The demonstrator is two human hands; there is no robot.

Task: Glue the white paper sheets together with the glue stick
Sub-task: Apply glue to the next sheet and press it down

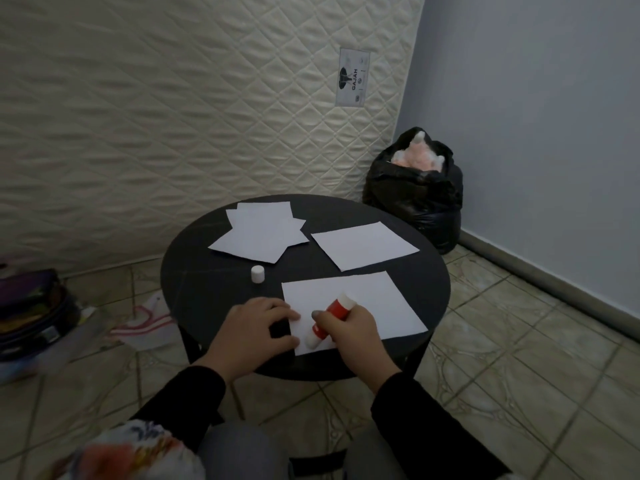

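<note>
A white paper sheet (pixel 360 303) lies at the near edge of the round black table (pixel 194 258). My right hand (pixel 349 329) is shut on a red and white glue stick (pixel 330 318), tilted, its lower tip touching the sheet's near left corner. My left hand (pixel 254 322) rests flat on the table, fingertips pressing the sheet's left edge. The glue stick's white cap (pixel 257 274) stands upright on the table, left of the sheet. A second single sheet (pixel 363 244) lies at the far right. A loose stack of sheets (pixel 261 237) lies at the far left.
A quilted mattress (pixel 173 116) leans against the wall behind the table. A black bag (pixel 419 199) with a plush toy stands in the corner to the right. Bags and clutter (pixel 34 320) lie on the tiled floor at left.
</note>
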